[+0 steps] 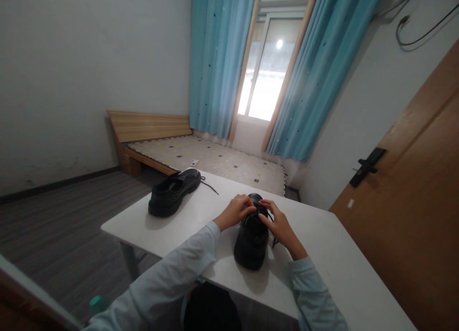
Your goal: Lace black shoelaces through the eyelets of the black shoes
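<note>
A black lace-up shoe (251,245) stands on the white table (311,226), its heel toward me and its toe pointing away. My left hand (237,210) touches the lace area from the left, with its fingers bent together. From the right, my right hand (278,221) rests at the same lace area, thumb and fingers curved and apart. Whether either hand pinches a lace is too small to tell. Some loose lace hangs on the shoe's right side. Another black shoe (167,199) sits at the table's left part, with a lace trailing from its front.
Behind the table is a bed with a patterned mattress (222,161) and a wooden headboard (150,125). Blue curtains (222,58) flank a window. A brown door (412,192) with a black handle is at the right. A table leg (129,261) shows at lower left.
</note>
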`<action>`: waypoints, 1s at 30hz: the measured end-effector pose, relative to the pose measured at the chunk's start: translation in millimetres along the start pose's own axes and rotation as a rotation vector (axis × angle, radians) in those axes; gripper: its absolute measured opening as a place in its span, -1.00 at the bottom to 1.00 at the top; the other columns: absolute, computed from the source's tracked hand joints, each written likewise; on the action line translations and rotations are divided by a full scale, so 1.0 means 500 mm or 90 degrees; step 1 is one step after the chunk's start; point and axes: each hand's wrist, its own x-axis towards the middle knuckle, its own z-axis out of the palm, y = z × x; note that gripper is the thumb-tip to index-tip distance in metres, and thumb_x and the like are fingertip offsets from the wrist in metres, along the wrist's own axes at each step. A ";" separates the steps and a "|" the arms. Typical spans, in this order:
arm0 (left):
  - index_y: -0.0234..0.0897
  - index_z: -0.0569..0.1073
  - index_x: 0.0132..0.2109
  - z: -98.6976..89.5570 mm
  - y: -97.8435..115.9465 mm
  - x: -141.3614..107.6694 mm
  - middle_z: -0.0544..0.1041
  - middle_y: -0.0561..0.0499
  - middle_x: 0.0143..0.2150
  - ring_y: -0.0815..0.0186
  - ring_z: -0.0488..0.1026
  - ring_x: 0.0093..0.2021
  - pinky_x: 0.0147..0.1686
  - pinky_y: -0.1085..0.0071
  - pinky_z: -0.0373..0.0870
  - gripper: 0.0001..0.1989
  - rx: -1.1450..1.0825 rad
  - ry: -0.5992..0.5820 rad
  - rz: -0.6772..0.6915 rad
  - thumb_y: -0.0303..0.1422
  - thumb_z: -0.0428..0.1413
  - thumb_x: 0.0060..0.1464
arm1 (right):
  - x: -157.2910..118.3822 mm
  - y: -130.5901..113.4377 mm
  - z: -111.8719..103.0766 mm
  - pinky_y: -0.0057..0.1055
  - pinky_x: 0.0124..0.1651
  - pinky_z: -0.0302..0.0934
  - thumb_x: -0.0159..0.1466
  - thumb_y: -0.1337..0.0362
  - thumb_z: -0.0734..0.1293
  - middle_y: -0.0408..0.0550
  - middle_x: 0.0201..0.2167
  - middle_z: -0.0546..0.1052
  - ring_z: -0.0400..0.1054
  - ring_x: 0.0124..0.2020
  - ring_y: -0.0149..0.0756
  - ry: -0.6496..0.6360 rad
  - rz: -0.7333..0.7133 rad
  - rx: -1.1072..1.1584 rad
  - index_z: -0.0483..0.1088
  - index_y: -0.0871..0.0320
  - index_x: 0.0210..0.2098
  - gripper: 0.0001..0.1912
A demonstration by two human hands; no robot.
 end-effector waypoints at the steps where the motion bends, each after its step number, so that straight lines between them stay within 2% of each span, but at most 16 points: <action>1: -0.29 0.38 -0.35 0.002 0.000 0.000 0.43 0.00 -0.35 0.28 0.32 -0.27 -0.21 0.35 0.25 -0.83 0.002 0.001 -0.005 -0.27 0.07 0.09 | 0.000 -0.001 0.000 -0.06 0.12 0.14 0.11 0.26 0.34 0.02 -0.04 0.47 0.34 0.03 -0.13 0.000 0.001 0.001 0.30 0.05 -0.05 -0.61; 9: -0.29 0.33 -0.35 0.003 0.012 -0.003 0.42 0.00 -0.34 0.30 0.32 -0.30 -0.24 0.37 0.26 -0.90 -0.006 0.017 -0.015 -0.35 0.05 0.10 | 0.000 -0.009 -0.001 -0.09 0.12 0.13 0.13 0.26 0.32 0.03 -0.03 0.47 0.33 0.04 -0.14 -0.011 0.010 -0.016 0.29 0.07 -0.04 -0.62; 17: -0.29 0.32 -0.34 0.002 0.012 -0.005 0.41 0.00 -0.36 0.31 0.33 -0.31 -0.25 0.38 0.25 -0.87 -0.025 0.016 -0.005 -0.32 0.02 0.13 | -0.002 -0.009 -0.002 -0.09 0.13 0.12 0.14 0.25 0.32 0.02 -0.03 0.46 0.33 0.05 -0.15 -0.013 0.019 0.003 0.30 0.06 -0.04 -0.63; 22: -0.29 0.30 -0.32 0.003 0.009 -0.005 0.39 0.07 -0.40 0.38 0.31 -0.37 -0.32 0.44 0.23 -0.85 -0.113 -0.007 -0.022 -0.30 -0.01 0.14 | -0.001 -0.008 -0.002 -0.10 0.13 0.13 0.17 0.22 0.30 0.05 -0.02 0.45 0.32 0.05 -0.16 -0.030 0.022 -0.010 0.28 0.09 -0.04 -0.65; 25: -0.30 0.29 -0.31 0.004 0.007 -0.004 0.36 0.09 -0.41 0.41 0.28 -0.39 -0.35 0.46 0.22 -0.84 -0.188 -0.012 -0.026 -0.28 0.04 0.08 | 0.000 -0.008 -0.002 -0.11 0.14 0.12 0.17 0.21 0.29 0.06 -0.01 0.44 0.30 0.07 -0.16 -0.039 0.023 -0.019 0.26 0.10 -0.03 -0.64; 30: -0.30 0.24 -0.29 0.008 0.004 -0.002 0.33 0.09 -0.37 0.42 0.27 -0.37 -0.34 0.46 0.21 -0.78 -0.292 -0.026 -0.029 -0.43 0.14 -0.09 | 0.000 -0.012 -0.003 -0.12 0.13 0.12 0.17 0.21 0.28 0.04 -0.01 0.44 0.30 0.07 -0.15 -0.041 0.030 -0.021 0.27 0.08 -0.03 -0.65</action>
